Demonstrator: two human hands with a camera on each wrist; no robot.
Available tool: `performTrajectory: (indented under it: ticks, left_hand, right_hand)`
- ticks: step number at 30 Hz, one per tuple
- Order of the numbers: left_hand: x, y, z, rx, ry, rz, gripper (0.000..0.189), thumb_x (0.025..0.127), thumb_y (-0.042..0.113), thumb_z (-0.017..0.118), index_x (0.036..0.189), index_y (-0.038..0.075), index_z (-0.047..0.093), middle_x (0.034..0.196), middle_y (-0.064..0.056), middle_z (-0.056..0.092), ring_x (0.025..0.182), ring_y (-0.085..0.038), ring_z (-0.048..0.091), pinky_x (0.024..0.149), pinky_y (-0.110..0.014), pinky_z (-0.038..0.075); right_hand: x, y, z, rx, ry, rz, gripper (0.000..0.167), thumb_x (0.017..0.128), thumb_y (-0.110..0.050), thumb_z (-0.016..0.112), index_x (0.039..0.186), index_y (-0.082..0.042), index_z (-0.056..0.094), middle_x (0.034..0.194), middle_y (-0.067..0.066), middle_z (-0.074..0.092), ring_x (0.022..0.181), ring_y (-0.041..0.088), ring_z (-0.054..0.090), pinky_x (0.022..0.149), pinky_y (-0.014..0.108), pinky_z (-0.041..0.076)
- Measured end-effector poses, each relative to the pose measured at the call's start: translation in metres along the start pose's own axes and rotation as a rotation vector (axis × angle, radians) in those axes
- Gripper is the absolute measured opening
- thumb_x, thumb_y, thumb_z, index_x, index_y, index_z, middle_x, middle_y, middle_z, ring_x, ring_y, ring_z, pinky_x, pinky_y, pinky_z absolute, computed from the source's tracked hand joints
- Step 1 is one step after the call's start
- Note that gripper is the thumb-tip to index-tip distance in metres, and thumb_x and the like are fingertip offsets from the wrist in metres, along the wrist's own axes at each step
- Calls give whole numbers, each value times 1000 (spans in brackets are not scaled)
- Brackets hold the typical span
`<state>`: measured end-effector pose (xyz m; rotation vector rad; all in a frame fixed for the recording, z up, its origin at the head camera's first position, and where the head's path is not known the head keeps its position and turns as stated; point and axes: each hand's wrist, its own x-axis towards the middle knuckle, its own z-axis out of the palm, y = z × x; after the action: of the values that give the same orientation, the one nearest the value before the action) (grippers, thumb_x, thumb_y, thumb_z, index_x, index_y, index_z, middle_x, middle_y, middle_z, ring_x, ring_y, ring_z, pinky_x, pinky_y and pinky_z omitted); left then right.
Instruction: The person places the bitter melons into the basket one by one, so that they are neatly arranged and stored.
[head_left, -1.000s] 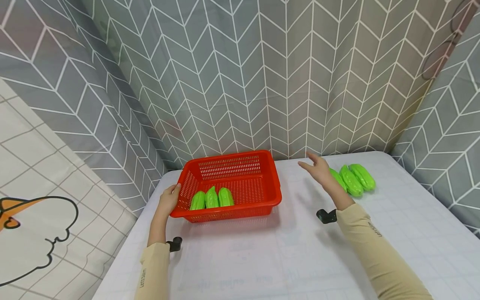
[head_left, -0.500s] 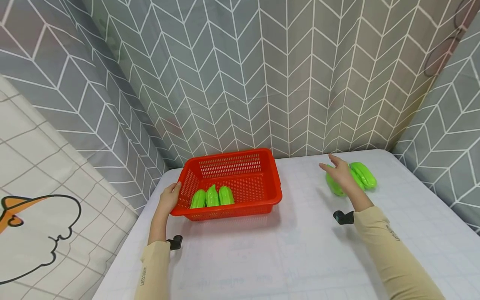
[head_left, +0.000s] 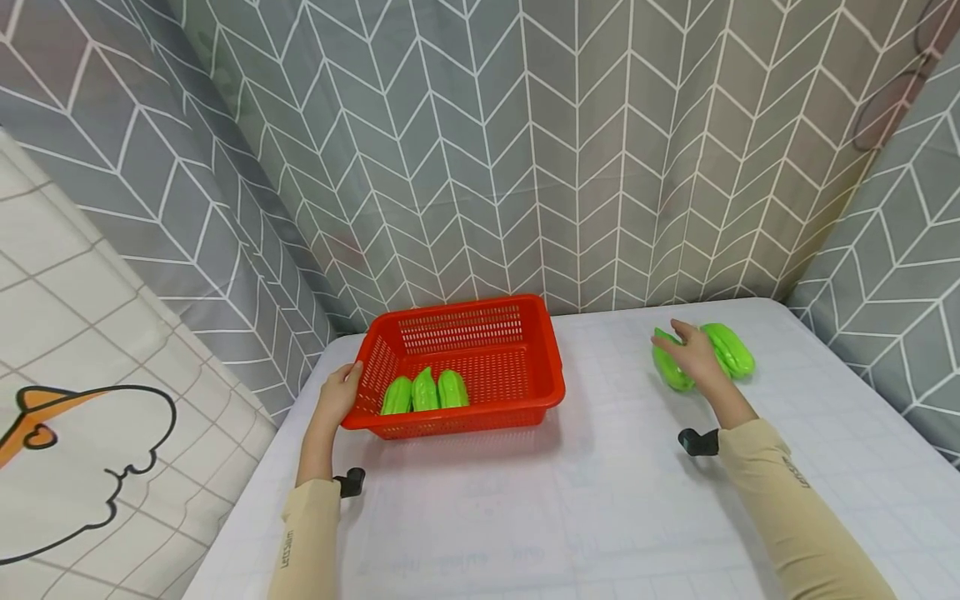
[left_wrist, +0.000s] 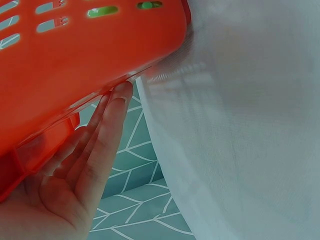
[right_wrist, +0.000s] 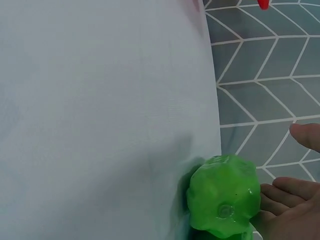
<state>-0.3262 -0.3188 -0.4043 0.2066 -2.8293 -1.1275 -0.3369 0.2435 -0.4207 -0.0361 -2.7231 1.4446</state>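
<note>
My left hand [head_left: 337, 398] holds the left rim of a red plastic basket [head_left: 450, 422]. In the left wrist view its fingers [left_wrist: 102, 142] lie stretched along the outside of the basket wall. Three bright green, ridged bitter melons lie side by side inside, one being the middle melon [head_left: 425, 392]. At the right, my right hand [head_left: 696, 354] hovers over more melons, thumb and fingers spread. The nearest bitter melon [head_left: 672, 371] shows under its fingers, and another melon [head_left: 729, 350] lies just right of the hand. In the right wrist view the fingers [right_wrist: 287, 195] are beside the rounded end of a bitter melon [right_wrist: 225, 195].
A white cloth covers the table [head_left: 480, 508]. Grey chevron curtains [head_left: 495, 167] hang behind the table and at both sides. A white tiled-pattern sheet [head_left: 82, 400] with a cartoon drawing hangs at the left. Black wrist cameras [head_left: 697, 442] stick out from the wrists.
My right hand has moved right and down onto the green bitter melons, from a spot left of them. My left hand stays at the basket rim, and the basket stands as before.
</note>
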Motion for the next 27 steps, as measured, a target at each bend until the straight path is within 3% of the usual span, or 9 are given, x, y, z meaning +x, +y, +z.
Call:
performTrajectory:
  ticks: [27]
  left_hand:
    - [3, -4, 2, -6, 2, 8, 61, 106, 42, 27, 143, -4, 42, 133, -32, 53, 109, -40, 58, 96, -51, 48]
  right_hand:
    - [4, 7, 13, -61, 5, 14, 72, 101, -29, 49, 149, 13, 16, 153, 38, 18, 143, 53, 15, 117, 60, 19]
